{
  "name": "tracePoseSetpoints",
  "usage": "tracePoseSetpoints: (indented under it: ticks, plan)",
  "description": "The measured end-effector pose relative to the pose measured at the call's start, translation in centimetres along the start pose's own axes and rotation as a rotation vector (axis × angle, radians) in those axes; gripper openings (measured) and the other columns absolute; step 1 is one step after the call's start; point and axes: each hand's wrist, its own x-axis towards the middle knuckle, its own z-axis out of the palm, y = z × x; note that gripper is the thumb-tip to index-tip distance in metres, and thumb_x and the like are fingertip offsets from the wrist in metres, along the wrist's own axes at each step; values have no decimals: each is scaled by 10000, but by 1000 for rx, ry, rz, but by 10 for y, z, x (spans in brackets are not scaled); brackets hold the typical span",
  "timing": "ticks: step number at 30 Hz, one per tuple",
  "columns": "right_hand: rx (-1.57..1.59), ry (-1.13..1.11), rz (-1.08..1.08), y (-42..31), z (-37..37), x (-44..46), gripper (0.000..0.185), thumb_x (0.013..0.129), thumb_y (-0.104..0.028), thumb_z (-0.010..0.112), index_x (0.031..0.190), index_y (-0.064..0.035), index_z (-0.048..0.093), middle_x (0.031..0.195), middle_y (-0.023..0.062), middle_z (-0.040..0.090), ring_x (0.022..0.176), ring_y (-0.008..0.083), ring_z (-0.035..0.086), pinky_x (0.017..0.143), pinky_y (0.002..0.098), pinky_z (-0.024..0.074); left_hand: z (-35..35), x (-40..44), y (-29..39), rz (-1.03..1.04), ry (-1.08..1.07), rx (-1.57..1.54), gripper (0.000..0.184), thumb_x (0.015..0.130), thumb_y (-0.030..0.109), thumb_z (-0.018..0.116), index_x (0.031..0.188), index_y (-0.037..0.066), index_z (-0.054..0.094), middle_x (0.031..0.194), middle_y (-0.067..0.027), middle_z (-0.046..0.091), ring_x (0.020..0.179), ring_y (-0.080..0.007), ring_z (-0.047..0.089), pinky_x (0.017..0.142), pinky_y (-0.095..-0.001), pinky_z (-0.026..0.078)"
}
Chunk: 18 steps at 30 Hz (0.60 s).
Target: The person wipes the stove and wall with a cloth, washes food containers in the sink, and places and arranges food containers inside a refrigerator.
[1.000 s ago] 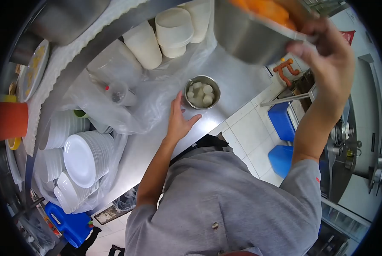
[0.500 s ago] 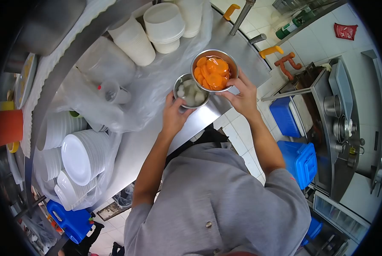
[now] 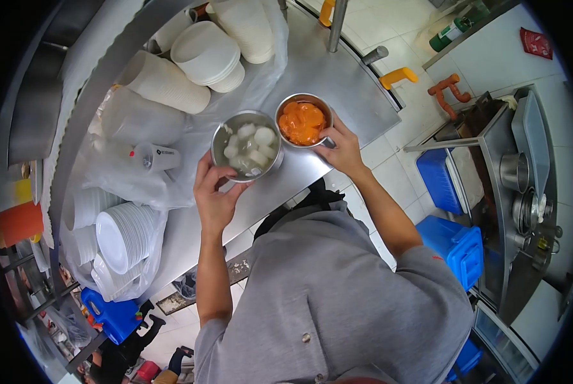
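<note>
My left hand grips the lower left side of a round metal bowl, thumb and fingers at its rim. Pale, roundish pieces sit in cloudy liquid inside it. My right hand is closed on the right side of a second metal bowl. That one contains glossy orange slices that look like carrot. The two bowls are side by side over the steel counter, their rims very close; I cannot tell whether they touch.
Stacked white tubs and stacked white plates in clear plastic line the counter's left side. A plastic cup lies among them. Blue bins and a rack with metal pots stand to the right. Another person is at lower left.
The bowl of pale pieces has moved left and appears larger, nearer the camera. The bowl of orange slices has shifted slightly down and left and looks smaller. It no longer overlaps the other bowl.
</note>
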Motion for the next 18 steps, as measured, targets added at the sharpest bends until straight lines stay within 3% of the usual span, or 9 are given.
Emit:
tracePoseSetpoints:
  ticks: [2, 3, 6, 9, 13, 18]
  plan:
    - [7, -102, 59, -1, -2, 2, 482, 609, -170, 860, 987, -91, 573, 1399, 259, 443, 1145, 381, 579, 877, 355, 523, 15, 16, 11, 15, -17, 31, 286, 671, -46, 801, 872, -1, 603, 1290, -144, 472, 1091, -255, 585, 834, -346, 591]
    - [25, -156, 99, 1, -3, 0, 675, 630, -163, 849, 1201, -100, 495, 1410, 242, 435, 1150, 371, 575, 888, 348, 525, 26, 24, 14, 33, -39, 25, 287, 672, -47, 800, 875, 0, 602, 1298, -146, 466, 1092, -255, 584, 830, -347, 592]
    - [60, -137, 151, -7, -14, 9, 784, 667, -114, 821, 1335, -91, 412, 1394, 219, 461, 1138, 352, 585, 906, 355, 521, 59, 45, 13, 83, -76, 30, 286, 675, -53, 795, 879, 5, 604, 1321, -150, 450, 1101, -252, 579, 806, -348, 597]
    - [254, -163, 267, -2, -27, 10, 850, 709, -50, 772, 1423, -85, 313, 1371, 198, 490, 1150, 330, 584, 930, 370, 511, 85, 53, 7, 74, -76, -44, 255, 678, -39, 793, 864, -1, 622, 1349, -148, 455, 1122, -263, 583, 863, -358, 572]
    - [277, -168, 320, 0, -44, 13, 818, 726, -7, 739, 1422, -68, 312, 1334, 190, 525, 1133, 314, 596, 913, 374, 517, 98, 52, -3, 58, -104, -34, 279, 671, -66, 785, 870, 10, 606, 1340, -149, 444, 1133, -258, 566, 836, -369, 594]
    - [303, -125, 358, 13, -43, 15, 727, 751, 21, 696, 1385, -74, 352, 1240, 173, 585, 969, 276, 654, 803, 347, 536, 100, 48, -20, 169, -100, 94, 292, 669, -68, 783, 877, 21, 599, 1340, -147, 454, 1165, -264, 549, 939, -374, 531]
